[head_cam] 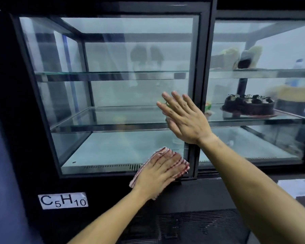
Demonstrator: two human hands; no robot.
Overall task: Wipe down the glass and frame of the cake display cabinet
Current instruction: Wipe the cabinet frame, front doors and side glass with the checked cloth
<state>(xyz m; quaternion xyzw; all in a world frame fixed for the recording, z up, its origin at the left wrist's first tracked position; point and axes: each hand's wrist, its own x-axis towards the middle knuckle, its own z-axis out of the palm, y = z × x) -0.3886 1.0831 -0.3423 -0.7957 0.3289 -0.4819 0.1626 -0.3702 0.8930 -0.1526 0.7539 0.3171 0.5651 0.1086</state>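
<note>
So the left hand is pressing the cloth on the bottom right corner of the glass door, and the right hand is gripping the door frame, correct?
Not quite. The left hand does press the cloth at the lower right corner of the glass door, but the right hand grips nothing: the head view shows it flat, fingers straight, against the glass beside the door frame.

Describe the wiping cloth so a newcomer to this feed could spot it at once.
Start at the black-framed glass door on the left of the display cabinet and go down to its lower right corner. There the left hand presses flat on the cloth against the glass. It is the only fabric in view, pale with dark red stripes; the right hand higher up is bare.
</note>
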